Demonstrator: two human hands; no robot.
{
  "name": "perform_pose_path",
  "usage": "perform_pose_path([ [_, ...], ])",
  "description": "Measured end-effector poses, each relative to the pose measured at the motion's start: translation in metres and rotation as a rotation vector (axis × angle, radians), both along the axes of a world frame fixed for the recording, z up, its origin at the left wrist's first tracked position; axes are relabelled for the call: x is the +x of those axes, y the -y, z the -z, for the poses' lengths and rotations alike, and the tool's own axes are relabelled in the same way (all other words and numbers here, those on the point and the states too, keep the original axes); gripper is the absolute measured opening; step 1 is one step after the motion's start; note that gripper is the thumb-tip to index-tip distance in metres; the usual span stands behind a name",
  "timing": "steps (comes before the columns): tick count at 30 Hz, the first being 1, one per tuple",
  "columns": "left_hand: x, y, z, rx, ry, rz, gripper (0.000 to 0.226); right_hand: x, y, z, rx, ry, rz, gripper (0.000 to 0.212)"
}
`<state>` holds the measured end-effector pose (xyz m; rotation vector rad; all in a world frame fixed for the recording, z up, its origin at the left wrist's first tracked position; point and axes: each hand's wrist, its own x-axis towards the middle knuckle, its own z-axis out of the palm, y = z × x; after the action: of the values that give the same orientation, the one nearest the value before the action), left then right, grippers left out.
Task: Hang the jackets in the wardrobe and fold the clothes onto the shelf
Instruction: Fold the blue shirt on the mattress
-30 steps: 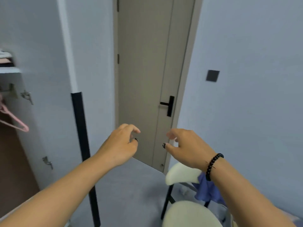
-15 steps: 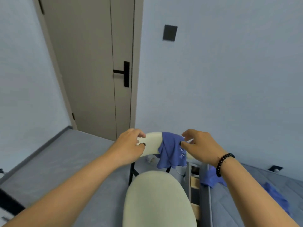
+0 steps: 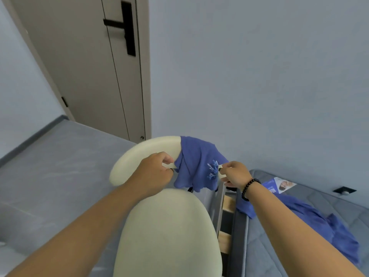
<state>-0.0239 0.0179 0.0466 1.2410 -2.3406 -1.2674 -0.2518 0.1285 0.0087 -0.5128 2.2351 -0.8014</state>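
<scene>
Both hands' fingers pinch blue garment (image 3: 196, 162) on chair backrest (image 3: 143, 152).

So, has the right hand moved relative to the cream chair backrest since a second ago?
Yes. The right hand has come forward to the cream chair backrest and now pinches the blue garment draped there.

Looks like bedroom in home from my feed: grey mattress (image 3: 329, 212) on slatted bed frame (image 3: 224, 239), cream chair (image 3: 167, 232), beige interior door (image 3: 89, 62) with black handle (image 3: 127, 27), plain blue-grey walls (image 3: 259, 76).
</scene>
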Motion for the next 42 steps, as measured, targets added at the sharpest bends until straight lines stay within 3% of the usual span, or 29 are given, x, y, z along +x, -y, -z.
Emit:
perform_pose_path([
  [9, -0.007, -0.02, 0.125, 0.054, -0.119, -0.052, 0.025, -0.005, 0.021, 0.138, -0.065, -0.061, 0.174, 0.02],
  [11, 0.003, -0.03, 0.153, 0.069, -0.128, -0.067, 0.023, -0.007, 0.023, 0.16, -0.113, -0.05, 0.209, 0.015],
  [17, 0.039, -0.066, 0.222, 0.075, -0.183, -0.165, 0.022, -0.02, 0.022, 0.199, -0.298, -0.076, 0.215, 0.026],
  [21, 0.053, -0.118, 0.236, 0.034, -0.186, -0.22, 0.021, -0.017, -0.006, 0.194, -0.396, -0.248, 0.129, 0.02],
  [26, 0.065, -0.209, 0.22, 0.001, -0.165, -0.216, 0.023, 0.002, -0.072, 0.146, -0.59, -0.172, -0.037, 0.01],
  [31, 0.05, -0.279, 0.181, -0.014, -0.241, -0.239, 0.029, 0.018, -0.16, 0.078, -0.734, -0.129, -0.235, 0.029],
  [34, 0.021, -0.315, 0.162, 0.111, -0.408, -0.293, 0.017, 0.027, -0.226, 0.048, -0.848, -0.093, -0.294, 0.031],
  [36, 0.003, -0.342, 0.16, 0.306, -0.495, -0.315, 0.013, 0.035, -0.273, 0.04, -0.91, -0.028, -0.32, 0.034],
  [40, -0.024, -0.391, 0.195, 0.853, -0.663, -0.216, 0.044, 0.054, -0.36, 0.066, -0.907, 0.047, -0.478, 0.033],
  [42, -0.037, -0.417, 0.218, 1.002, -0.767, -0.184, 0.049, 0.06, -0.396, 0.095, -0.849, 0.089, -0.539, 0.029],
])
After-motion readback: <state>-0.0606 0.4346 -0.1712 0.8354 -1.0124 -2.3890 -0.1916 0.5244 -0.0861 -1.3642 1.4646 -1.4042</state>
